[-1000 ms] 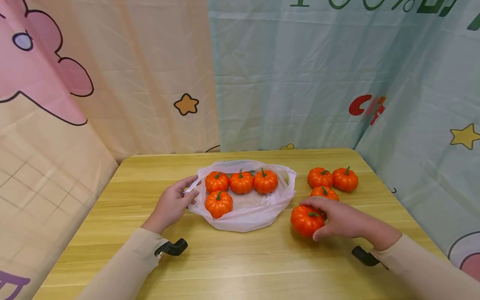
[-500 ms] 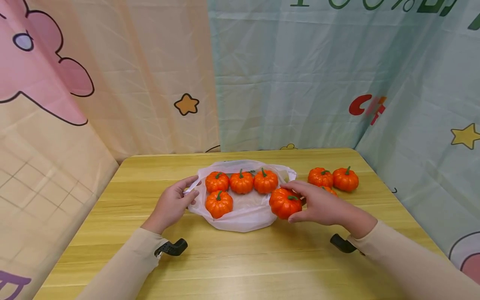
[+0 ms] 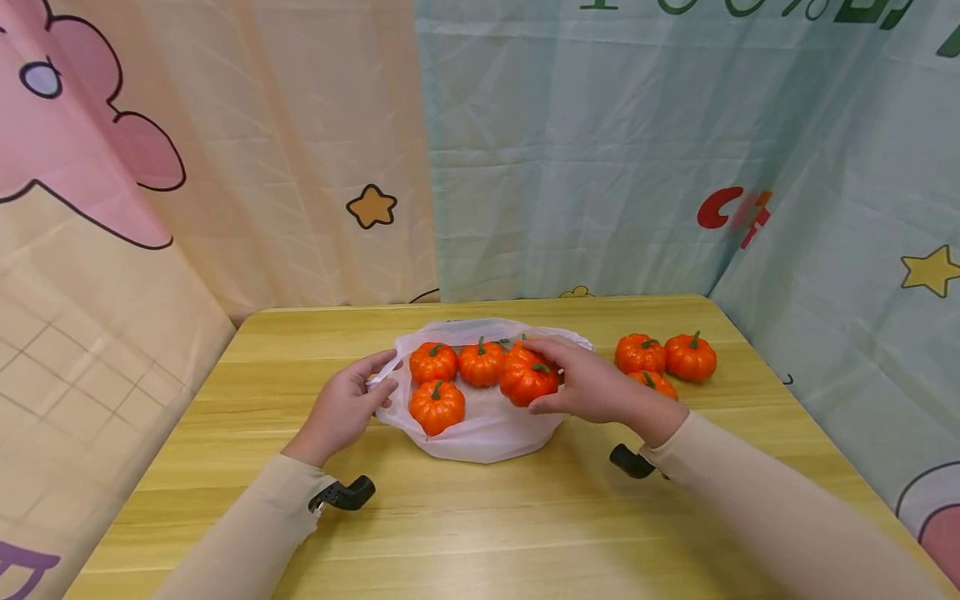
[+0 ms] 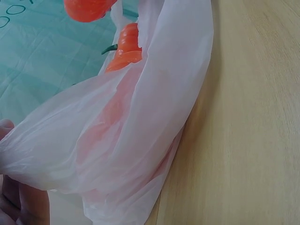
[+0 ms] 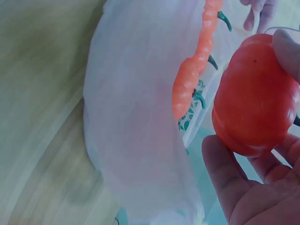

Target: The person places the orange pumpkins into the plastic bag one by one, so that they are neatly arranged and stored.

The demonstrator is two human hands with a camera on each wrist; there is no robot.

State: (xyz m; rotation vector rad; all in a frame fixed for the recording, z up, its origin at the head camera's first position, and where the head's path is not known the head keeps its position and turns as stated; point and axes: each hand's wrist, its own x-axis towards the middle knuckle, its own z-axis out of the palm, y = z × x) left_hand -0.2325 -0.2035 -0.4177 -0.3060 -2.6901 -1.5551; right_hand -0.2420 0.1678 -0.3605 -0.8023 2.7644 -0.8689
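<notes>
My right hand [image 3: 588, 382] grips a small orange pumpkin [image 3: 528, 379] with a green stem, held over the right part of an open white plastic bag [image 3: 487, 446]. In the right wrist view the pumpkin [image 5: 258, 93] sits between thumb and fingers, above the bag's side. My left hand [image 3: 347, 408] pinches the bag's left rim; the left wrist view shows the gathered plastic [image 4: 28, 150] between thumb and fingers. Inside the bag lie several pumpkins, among them one at the front left [image 3: 437, 407]. Another, at the back right, is mostly hidden behind the held one.
To the right of the bag, three more pumpkins [image 3: 640, 354] rest on the wooden table [image 3: 450, 533], the nearest partly covered by my right hand. Printed cloth curtains [image 3: 570, 167] stand behind the table and along both sides.
My right hand has lifted the pumpkin from the table at right and carried it leftward, over the bag. The left hand has kept its hold on the rim.
</notes>
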